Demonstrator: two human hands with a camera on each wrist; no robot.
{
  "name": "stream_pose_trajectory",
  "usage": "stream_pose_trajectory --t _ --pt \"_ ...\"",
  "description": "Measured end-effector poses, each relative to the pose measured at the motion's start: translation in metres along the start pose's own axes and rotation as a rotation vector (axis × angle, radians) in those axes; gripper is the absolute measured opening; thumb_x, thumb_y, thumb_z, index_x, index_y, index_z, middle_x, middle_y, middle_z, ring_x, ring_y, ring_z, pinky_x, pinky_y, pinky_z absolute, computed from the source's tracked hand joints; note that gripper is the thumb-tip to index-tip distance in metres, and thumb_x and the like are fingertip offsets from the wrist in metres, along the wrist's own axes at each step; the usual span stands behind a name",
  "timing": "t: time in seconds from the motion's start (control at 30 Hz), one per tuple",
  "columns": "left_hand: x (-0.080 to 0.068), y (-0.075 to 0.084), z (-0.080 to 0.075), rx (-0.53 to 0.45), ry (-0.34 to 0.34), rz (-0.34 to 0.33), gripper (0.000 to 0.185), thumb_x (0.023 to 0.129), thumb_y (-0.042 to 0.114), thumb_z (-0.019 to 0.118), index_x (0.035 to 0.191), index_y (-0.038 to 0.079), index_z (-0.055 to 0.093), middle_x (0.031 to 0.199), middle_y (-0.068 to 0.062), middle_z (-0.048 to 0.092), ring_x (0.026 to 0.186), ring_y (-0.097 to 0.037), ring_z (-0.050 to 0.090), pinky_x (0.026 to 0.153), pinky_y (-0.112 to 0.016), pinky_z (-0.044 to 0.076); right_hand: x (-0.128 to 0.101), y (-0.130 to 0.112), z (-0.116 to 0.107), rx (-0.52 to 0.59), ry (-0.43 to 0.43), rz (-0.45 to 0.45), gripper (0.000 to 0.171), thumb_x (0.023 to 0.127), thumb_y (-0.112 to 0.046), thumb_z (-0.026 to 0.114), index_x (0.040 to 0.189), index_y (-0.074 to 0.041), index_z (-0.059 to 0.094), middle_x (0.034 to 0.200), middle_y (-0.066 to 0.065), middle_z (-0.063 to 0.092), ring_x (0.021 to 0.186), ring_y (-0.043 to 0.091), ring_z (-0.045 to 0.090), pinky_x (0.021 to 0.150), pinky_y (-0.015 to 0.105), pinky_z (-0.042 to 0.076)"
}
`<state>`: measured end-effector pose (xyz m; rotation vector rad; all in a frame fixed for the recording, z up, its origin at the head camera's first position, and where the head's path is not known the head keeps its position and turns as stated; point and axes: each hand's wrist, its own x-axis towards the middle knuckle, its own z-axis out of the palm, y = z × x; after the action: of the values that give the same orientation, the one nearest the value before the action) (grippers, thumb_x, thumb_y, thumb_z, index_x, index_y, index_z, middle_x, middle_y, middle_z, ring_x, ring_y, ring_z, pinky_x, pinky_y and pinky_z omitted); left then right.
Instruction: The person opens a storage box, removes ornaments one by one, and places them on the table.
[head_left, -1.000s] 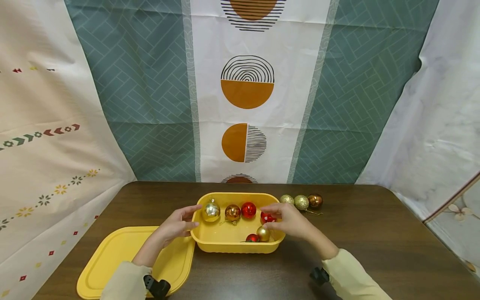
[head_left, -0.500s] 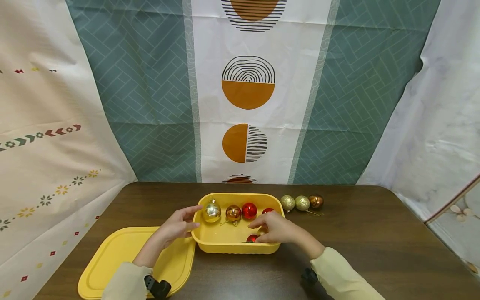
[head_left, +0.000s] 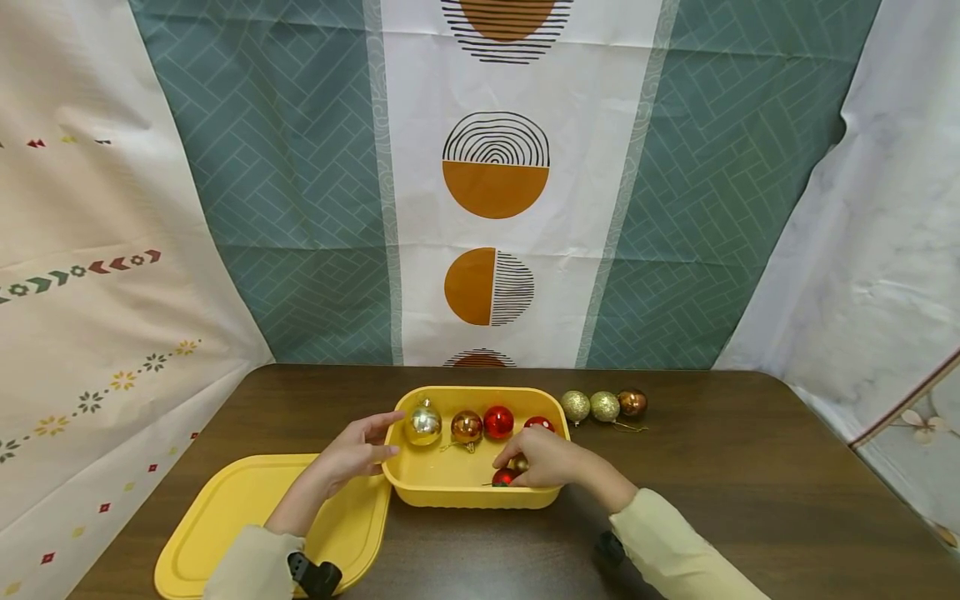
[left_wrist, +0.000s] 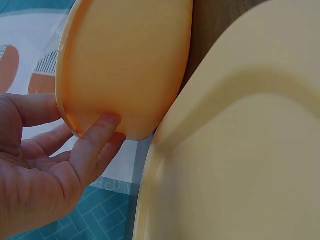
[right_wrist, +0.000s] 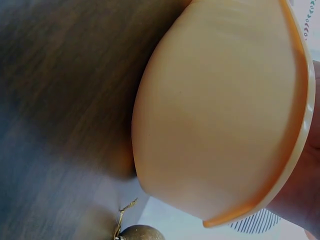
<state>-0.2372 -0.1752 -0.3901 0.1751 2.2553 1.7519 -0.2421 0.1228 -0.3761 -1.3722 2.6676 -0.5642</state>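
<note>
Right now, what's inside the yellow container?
A silver-gold ball, a copper ball, three red balls and a partly covered gold ball. The right hand hides whatever else lies beneath it.

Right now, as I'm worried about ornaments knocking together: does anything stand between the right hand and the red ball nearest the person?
Nothing visible does. The right hand reaches into the yellow box, right beside the red ball; a gold ball, partly hidden by the hand, lies close by.
</note>
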Motion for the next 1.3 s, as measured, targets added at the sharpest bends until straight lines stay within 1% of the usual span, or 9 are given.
stream_pose_trajectory --t 0.23,0.43,0.5,0.6,0.77,0.9,1.1,1.2,1.3 --pt "0.0 0.0 0.0 -0.001 -0.002 0.002 0.053 0.086 -0.004 0.053 0.136 -0.001 0.037 0.133 -0.028 0.039 0.11 -0.037 0.051 0.082 -0.044 0.05 0.002 0.002 0.002 -0.034 0.004 -0.019 0.019 0.069 -0.003 0.073 0.088 -0.007 0.073 0.085 -0.002 0.069 0.075 0.004 0.058 0.068 0.014 0.043" --pt "0.0 -0.001 0.0 0.003 -0.007 0.005 0.053 0.086 -0.004 0.054 0.136 -0.001 0.037 0.134 -0.029 0.038 0.111 -0.038 0.05 0.082 -0.045 0.05 0.0 0.003 0.003 -0.026 0.041 -0.035 0.019 0.07 -0.005 0.074 0.089 -0.005 0.072 0.086 0.0 0.07 0.079 0.007 0.06 0.071 0.017 0.046" --pt "0.0 -0.002 0.0 0.005 -0.009 0.007 0.053 0.086 -0.003 0.054 0.136 -0.001 0.037 0.134 -0.029 0.038 0.111 -0.037 0.051 0.081 -0.045 0.051 -0.001 0.003 0.003 0.001 0.055 -0.022 0.02 0.07 -0.006 0.075 0.09 -0.004 0.072 0.087 0.001 0.069 0.078 0.008 0.06 0.07 0.018 0.047" --pt "0.0 -0.002 0.0 0.007 -0.009 0.01 0.053 0.086 -0.003 0.054 0.136 -0.001 0.037 0.134 -0.029 0.038 0.111 -0.037 0.051 0.081 -0.044 0.051 -0.003 0.005 0.001 0.052 0.082 0.005 0.023 0.07 -0.008 0.076 0.092 -0.003 0.071 0.089 0.002 0.069 0.078 0.009 0.061 0.069 0.023 0.049" --pt "-0.001 -0.001 0.0 0.01 -0.004 0.007 0.053 0.086 -0.003 0.054 0.136 -0.001 0.037 0.134 -0.029 0.038 0.111 -0.037 0.05 0.082 -0.045 0.05 -0.008 0.008 -0.005 0.12 0.118 0.073 0.028 0.072 -0.012 0.076 0.098 -0.004 0.07 0.098 0.003 0.068 0.092 0.012 0.059 0.078 0.027 0.049" --pt "-0.001 -0.001 0.0 0.019 -0.001 0.001 0.054 0.086 -0.002 0.055 0.136 0.0 0.037 0.134 -0.028 0.038 0.111 -0.037 0.05 0.082 -0.046 0.05 -0.015 0.009 -0.015 0.148 0.166 0.112 0.029 0.073 -0.013 0.075 0.1 -0.007 0.07 0.101 0.002 0.066 0.092 0.016 0.058 0.079 0.032 0.049" --pt "0.0 -0.001 0.0 0.017 -0.011 0.0 0.054 0.086 -0.001 0.054 0.137 0.0 0.036 0.135 -0.028 0.037 0.112 -0.037 0.05 0.083 -0.046 0.05 -0.033 0.019 -0.035 0.22 0.253 0.144 0.03 0.074 -0.017 0.075 0.102 -0.007 0.069 0.101 0.003 0.066 0.094 0.017 0.059 0.08 0.038 0.05" --pt "-0.001 0.0 0.0 0.011 -0.015 -0.001 0.054 0.086 -0.001 0.054 0.137 0.0 0.036 0.135 -0.028 0.036 0.113 -0.038 0.049 0.083 -0.046 0.049 -0.046 0.027 -0.043 0.285 0.277 0.189 0.034 0.075 -0.02 0.074 0.105 -0.006 0.068 0.104 0.004 0.065 0.097 0.019 0.059 0.082 0.037 0.051" --pt "-0.001 0.0 0.0 0.011 -0.017 0.0 0.054 0.086 -0.001 0.054 0.137 0.0 0.035 0.135 -0.028 0.036 0.113 -0.038 0.048 0.083 -0.047 0.049 -0.06 0.038 -0.048 0.338 0.309 0.208 0.037 0.075 -0.02 0.074 0.107 -0.002 0.066 0.105 0.007 0.064 0.099 0.02 0.06 0.083 0.038 0.05"
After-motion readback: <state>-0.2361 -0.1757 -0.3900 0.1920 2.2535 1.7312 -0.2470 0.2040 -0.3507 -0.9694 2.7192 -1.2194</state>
